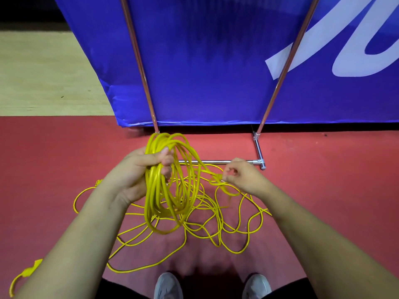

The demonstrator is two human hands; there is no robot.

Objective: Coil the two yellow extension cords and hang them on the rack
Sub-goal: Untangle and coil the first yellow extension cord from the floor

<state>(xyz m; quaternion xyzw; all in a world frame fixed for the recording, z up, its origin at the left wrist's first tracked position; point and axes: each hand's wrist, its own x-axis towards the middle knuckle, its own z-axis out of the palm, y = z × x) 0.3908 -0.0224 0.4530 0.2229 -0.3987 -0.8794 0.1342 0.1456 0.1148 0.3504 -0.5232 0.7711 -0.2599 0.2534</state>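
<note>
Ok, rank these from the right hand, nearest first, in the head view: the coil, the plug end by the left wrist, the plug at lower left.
1. Coil, in the left hand, left of the right hand.
2. Plug end, on the floor, past the left hand.
3. Lower-left plug, on the floor, far lower left.

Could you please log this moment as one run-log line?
left hand: grips coil | right hand: pinches strand | loose cord: tangled on floor | stage: coiling
</note>
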